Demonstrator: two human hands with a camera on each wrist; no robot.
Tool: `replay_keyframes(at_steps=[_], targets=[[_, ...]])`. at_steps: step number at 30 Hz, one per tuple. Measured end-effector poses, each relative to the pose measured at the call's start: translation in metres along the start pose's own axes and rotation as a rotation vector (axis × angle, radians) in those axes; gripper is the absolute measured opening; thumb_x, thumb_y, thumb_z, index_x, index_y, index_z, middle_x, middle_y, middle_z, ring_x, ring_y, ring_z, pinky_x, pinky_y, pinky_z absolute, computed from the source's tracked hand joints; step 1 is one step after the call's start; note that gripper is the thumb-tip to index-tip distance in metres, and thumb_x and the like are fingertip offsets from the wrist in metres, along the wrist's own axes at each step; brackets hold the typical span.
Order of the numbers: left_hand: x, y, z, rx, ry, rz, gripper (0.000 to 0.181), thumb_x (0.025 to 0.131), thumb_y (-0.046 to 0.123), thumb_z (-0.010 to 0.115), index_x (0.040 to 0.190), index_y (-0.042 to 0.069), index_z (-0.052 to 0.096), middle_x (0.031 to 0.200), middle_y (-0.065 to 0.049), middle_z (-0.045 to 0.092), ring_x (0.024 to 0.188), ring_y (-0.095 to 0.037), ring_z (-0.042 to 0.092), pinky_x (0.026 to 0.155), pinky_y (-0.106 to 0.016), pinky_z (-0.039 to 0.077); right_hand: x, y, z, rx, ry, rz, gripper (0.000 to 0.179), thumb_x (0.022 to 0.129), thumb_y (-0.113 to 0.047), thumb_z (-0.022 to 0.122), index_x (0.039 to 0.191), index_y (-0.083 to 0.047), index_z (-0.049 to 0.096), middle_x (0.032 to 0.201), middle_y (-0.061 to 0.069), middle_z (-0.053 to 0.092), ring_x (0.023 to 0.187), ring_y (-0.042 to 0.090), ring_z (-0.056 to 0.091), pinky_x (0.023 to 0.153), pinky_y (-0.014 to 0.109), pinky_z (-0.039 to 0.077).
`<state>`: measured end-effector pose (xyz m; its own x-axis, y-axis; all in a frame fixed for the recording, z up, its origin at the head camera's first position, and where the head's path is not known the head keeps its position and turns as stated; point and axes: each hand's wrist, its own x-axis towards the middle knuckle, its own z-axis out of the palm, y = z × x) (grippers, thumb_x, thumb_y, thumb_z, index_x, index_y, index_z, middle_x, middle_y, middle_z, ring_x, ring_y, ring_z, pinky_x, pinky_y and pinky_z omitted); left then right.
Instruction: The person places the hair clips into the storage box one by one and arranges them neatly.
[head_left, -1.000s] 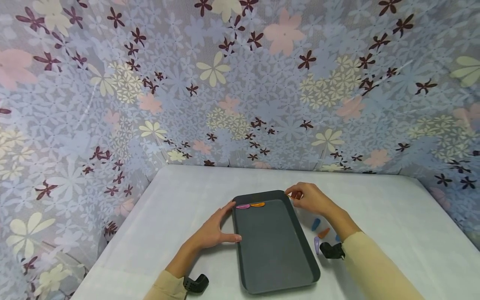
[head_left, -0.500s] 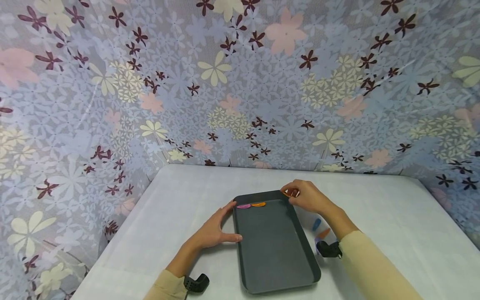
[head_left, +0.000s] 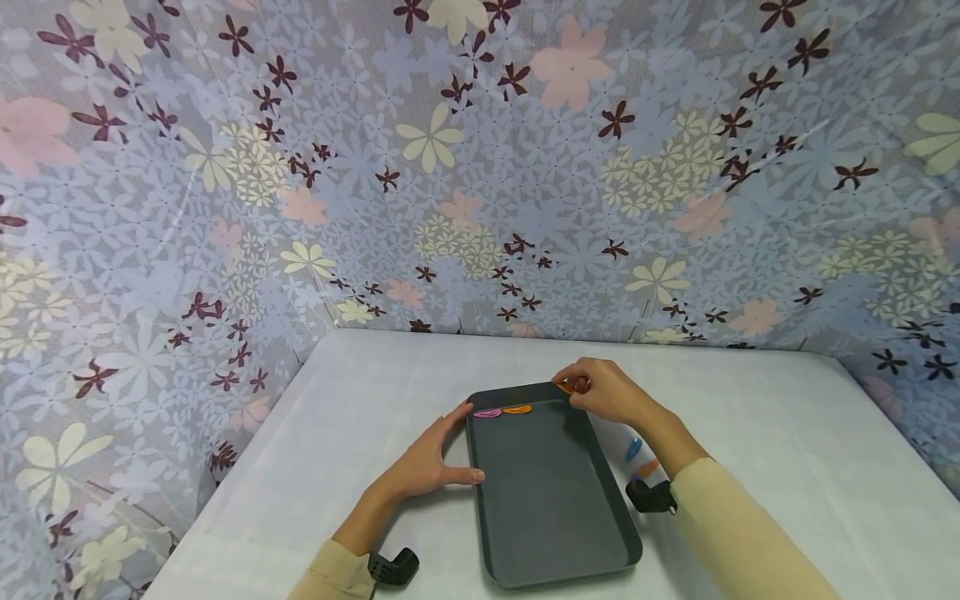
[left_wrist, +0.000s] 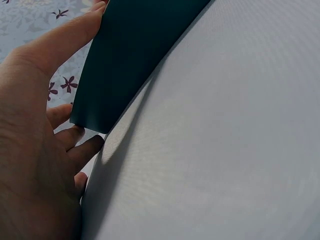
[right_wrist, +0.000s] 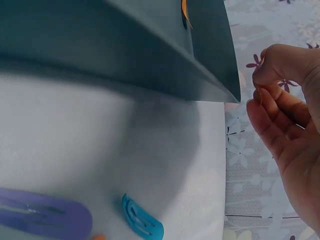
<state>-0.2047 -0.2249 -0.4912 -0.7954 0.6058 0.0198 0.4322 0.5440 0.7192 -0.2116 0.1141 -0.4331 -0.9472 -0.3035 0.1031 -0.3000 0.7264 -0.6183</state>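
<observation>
A dark grey tray (head_left: 551, 500) lies on the white table. My left hand (head_left: 423, 462) touches its left side, thumb and fingers spread apart along the rim. Inside, against the far wall, a pink hair clip (head_left: 487, 413) and an orange hair clip (head_left: 517, 409) lie side by side. Over the tray's far right corner, my right hand (head_left: 611, 396) pinches another orange hair clip (head_left: 562, 387) between thumb and fingers. Most of that clip is hidden by the fingers.
Right of the tray, on the table, lie a blue clip (head_left: 633, 449), an orange-red clip (head_left: 648, 468) and a purple clip (right_wrist: 45, 212), partly under the right forearm. A flowered cloth (head_left: 480, 208) hangs behind the table.
My right hand has moved left with the pinched orange hair clip, from outside the tray's right edge to over its far right corner. My left hand stays put.
</observation>
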Motion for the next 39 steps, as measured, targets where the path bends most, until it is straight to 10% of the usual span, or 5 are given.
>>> replay_keyframes(at_steps=[39], targets=[[0.000, -0.001, 0.001, 0.004, 0.004, -0.005, 0.102, 0.067, 0.062, 0.075, 0.149, 0.038, 0.020, 0.156, 0.009, 0.023, 0.145, -0.021, 0.023, 0.113, -0.056, 0.025, 0.014, -0.012, 0.015, -0.073, -0.085, 0.019, 0.032, 0.082, -0.005, 0.065, 0.112, -0.016, 0.069, 0.097, 0.000, 0.066, 0.083, 0.013, 0.057, 0.075, 0.033, 0.050]])
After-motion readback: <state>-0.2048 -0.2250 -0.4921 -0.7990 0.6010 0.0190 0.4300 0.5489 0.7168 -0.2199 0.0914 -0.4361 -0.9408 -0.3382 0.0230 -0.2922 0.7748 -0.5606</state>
